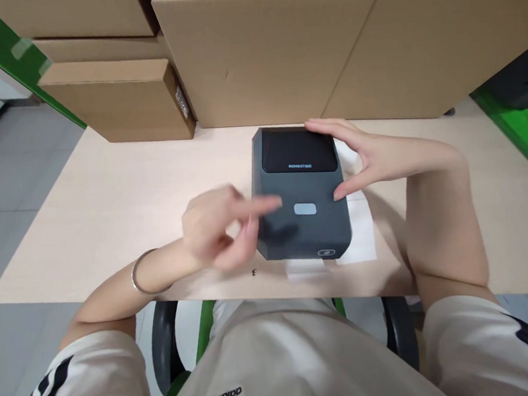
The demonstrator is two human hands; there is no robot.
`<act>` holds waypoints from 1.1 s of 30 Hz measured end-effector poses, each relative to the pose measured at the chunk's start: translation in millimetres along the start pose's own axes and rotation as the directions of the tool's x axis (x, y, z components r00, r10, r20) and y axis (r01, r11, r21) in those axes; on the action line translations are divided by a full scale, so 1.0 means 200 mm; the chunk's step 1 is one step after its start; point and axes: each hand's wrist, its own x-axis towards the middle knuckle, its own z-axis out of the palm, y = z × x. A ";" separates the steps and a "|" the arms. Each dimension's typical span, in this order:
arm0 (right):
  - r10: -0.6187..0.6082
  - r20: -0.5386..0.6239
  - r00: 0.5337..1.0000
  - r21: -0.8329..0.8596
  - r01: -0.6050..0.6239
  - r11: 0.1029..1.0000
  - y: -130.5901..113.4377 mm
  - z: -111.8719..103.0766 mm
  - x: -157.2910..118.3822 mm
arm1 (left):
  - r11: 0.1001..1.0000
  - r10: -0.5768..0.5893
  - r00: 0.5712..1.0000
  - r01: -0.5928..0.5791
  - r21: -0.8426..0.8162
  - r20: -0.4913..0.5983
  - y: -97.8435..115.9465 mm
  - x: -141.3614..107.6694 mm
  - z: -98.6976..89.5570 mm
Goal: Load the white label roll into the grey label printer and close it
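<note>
A dark grey label printer (301, 188) marked NIIMBOT lies on the table in front of me. It has a glossy black panel at the far end and a pale oblong button (305, 209) in the middle. My right hand (357, 153) grips its far right corner, with the fingers along the back edge and the thumb on the right side. Over the printer's left part, my left hand (223, 229) points its index finger toward the button, thumb apart and nothing held. Motion blurs this hand, and I cannot tell if the fingertip touches the casing.
White paper (361, 229) sticks out from under the printer's right side and near edge. A small dark bit (254, 273) lies by the table's front edge. Large cardboard boxes (270, 56) line the back, with a smaller carton (117, 103) at left. Chair armrests (400, 334) flank me.
</note>
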 end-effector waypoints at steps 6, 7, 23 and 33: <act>0.052 0.029 0.998 -0.031 -0.052 0.998 -0.06 0.01 -0.01 | 0.870 -0.458 0.863 0.484 -0.092 0.213 -0.44 -0.05 0.23; 0.063 0.039 0.997 -0.037 -0.061 0.997 -0.07 0.02 -0.01 | 0.816 -0.520 0.806 0.567 -0.116 0.282 -0.48 -0.08 0.24; -0.005 -0.049 0.999 -0.163 -0.003 0.987 -0.12 0.03 -0.05 | 0.821 -0.405 0.802 0.530 -0.211 0.439 -0.43 -0.02 0.24; -0.303 -0.126 0.945 -0.376 0.237 0.896 -0.61 0.14 -0.21 | 0.774 -0.515 0.832 0.347 0.529 0.208 -0.77 -0.08 0.17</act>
